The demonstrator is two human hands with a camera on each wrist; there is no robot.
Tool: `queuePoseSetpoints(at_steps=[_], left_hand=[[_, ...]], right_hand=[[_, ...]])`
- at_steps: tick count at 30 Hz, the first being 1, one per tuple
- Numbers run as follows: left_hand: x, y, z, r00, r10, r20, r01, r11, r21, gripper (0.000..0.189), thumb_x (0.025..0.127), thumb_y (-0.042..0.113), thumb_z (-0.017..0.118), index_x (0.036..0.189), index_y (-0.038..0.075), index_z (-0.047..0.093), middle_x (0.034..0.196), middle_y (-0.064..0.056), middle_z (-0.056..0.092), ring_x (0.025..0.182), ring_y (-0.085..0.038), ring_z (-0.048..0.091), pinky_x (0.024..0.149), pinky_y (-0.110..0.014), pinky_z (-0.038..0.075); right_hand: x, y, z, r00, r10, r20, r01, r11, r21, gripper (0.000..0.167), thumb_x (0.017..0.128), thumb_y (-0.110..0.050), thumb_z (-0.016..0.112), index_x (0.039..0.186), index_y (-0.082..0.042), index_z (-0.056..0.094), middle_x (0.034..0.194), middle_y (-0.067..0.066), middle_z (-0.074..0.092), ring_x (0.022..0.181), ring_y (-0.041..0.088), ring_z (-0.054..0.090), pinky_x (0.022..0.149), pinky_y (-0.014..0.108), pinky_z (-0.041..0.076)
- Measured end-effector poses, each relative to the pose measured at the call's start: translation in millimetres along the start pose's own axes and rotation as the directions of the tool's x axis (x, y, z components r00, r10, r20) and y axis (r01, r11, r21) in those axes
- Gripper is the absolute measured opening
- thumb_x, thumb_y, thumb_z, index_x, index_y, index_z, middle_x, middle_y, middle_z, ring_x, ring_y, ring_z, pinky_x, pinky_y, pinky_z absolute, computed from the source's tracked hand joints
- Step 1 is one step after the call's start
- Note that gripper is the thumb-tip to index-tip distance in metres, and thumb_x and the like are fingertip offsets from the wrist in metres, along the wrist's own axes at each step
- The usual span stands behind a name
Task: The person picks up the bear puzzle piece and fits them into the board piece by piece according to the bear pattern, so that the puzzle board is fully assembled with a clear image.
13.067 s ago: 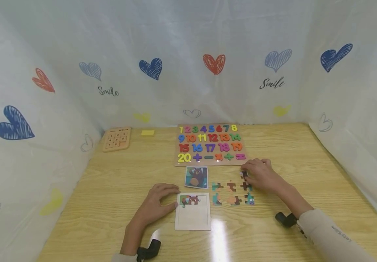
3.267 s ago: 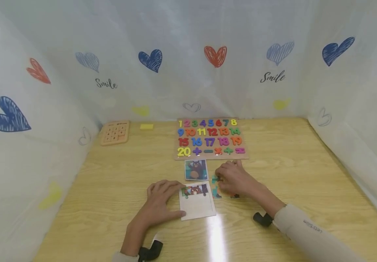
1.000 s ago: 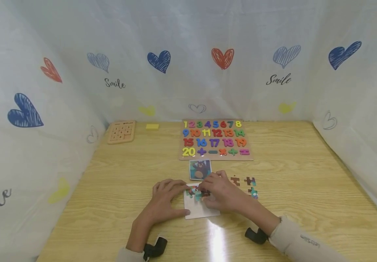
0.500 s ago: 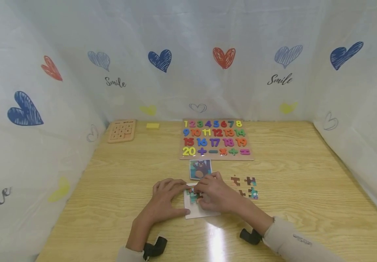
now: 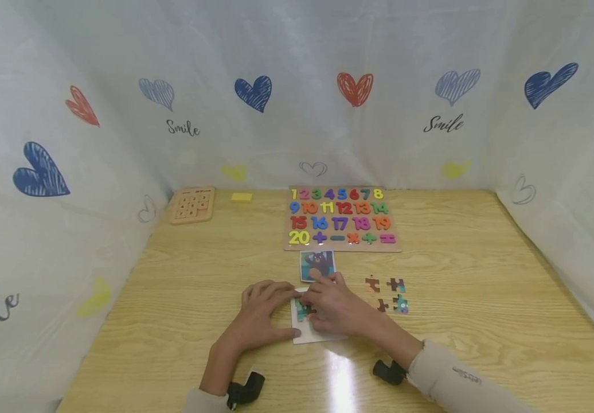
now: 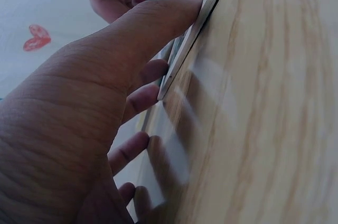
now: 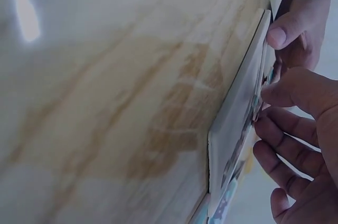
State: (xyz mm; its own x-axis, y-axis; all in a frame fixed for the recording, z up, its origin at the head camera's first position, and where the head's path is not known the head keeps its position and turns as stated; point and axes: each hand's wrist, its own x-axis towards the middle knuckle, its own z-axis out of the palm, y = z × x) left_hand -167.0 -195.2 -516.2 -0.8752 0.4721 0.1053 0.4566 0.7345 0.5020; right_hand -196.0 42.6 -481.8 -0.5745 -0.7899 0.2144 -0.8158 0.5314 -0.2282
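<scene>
A small jigsaw board (image 5: 323,335) lies on the table, its lower part bare. My left hand (image 5: 258,315) rests along its left side, thumb near the lower corner and index finger at the upper one, fingers mostly straight. With thumb and index finger, my right hand (image 5: 335,307) pinches a jigsaw piece (image 7: 257,110) low over the board, beside a teal piece (image 5: 301,314) lying in it. The right hand hides most of the upper rows. Several loose brown and teal jigsaw pieces (image 5: 401,304) lie to the right. A bear picture card (image 5: 311,265) sits just behind the board.
Behind the card lies a wooden number board (image 5: 342,245) with coloured numerals. A wooden sliding number puzzle (image 5: 192,205) and a yellow block (image 5: 242,198) are at the back left. White curtains with printed hearts (image 5: 253,93) enclose the table (image 5: 214,258) at the back and sides.
Fewer pieces lie loose than 13 seconds ago, and the board holds more. My right hand came from the loose pieces to the board, then edged left. The left hand stayed at the board.
</scene>
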Motion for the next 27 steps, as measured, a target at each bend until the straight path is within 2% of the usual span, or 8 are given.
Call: queuePoseSetpoints(at_steps=[6, 10, 20, 24, 27], left_hand=[[0.8, -0.7, 0.7, 1.0, 0.014, -0.004, -0.014, 1.0, 0.009, 0.068, 0.08, 0.066, 0.071, 0.139, 0.037, 0.057, 0.146, 0.011, 0.046, 0.136, -0.024, 0.032, 0.109, -0.056, 0.013], [1.1, -1.1, 1.0, 1.0, 0.015, -0.003, -0.015, 1.0, 0.006, 0.069, 0.08, 0.065, 0.072, 0.14, 0.034, 0.057, 0.147, 0.01, 0.046, 0.136, -0.024, 0.032, 0.109, -0.056, 0.014], [2.4, -0.4, -0.1, 1.0, 0.003, 0.004, -0.003, 1.0, 0.001, 0.069, 0.079, 0.063, 0.073, 0.14, 0.035, 0.057, 0.148, 0.009, 0.046, 0.136, -0.025, 0.031, 0.109, -0.056, 0.013], [3.0, -0.1, 1.3, 1.0, 0.003, 0.003, -0.003, 1.0, -0.008, 0.067, 0.08, 0.064, 0.072, 0.141, 0.04, 0.055, 0.148, 0.011, 0.046, 0.136, -0.025, 0.031, 0.108, -0.056, 0.012], [4.3, 1.4, 3.8, 0.999, 0.016, -0.045, -0.019, 0.998, -0.056, 0.055, 0.087, 0.059, 0.068, 0.138, 0.04, 0.059, 0.146, 0.012, 0.049, 0.133, -0.024, 0.033, 0.106, -0.055, 0.012]], right_hand=[[0.9, 1, 6, 1.0, 0.012, 0.023, -0.011, 0.999, -0.044, 0.029, 0.082, -0.026, 0.077, 0.109, -0.017, 0.073, 0.105, -0.004, 0.068, 0.104, 0.016, 0.052, 0.083, 0.039, 0.035], [1.1, -1, 6, 0.999, 0.002, 0.034, 0.001, 0.998, -0.067, 0.028, 0.083, -0.026, 0.075, 0.11, -0.017, 0.073, 0.109, -0.002, 0.068, 0.109, 0.018, 0.054, 0.086, 0.042, 0.037], [-1.8, -1, 3, 0.997, -0.068, 0.026, 0.071, 0.989, -0.129, 0.018, 0.091, -0.027, 0.07, 0.106, -0.02, 0.078, 0.113, -0.006, 0.069, 0.111, 0.016, 0.056, 0.089, 0.044, 0.037], [-8.8, 4, -4, 0.999, -0.03, 0.01, 0.031, 0.995, -0.094, 0.019, 0.093, -0.026, 0.069, 0.109, -0.02, 0.077, 0.112, -0.005, 0.07, 0.111, 0.017, 0.057, 0.091, 0.045, 0.038], [-17.3, 11, -13, 0.999, 0.009, -0.04, -0.01, 0.999, -0.031, 0.017, 0.092, -0.02, 0.07, 0.108, -0.018, 0.077, 0.109, -0.005, 0.069, 0.108, 0.017, 0.058, 0.091, 0.045, 0.038]])
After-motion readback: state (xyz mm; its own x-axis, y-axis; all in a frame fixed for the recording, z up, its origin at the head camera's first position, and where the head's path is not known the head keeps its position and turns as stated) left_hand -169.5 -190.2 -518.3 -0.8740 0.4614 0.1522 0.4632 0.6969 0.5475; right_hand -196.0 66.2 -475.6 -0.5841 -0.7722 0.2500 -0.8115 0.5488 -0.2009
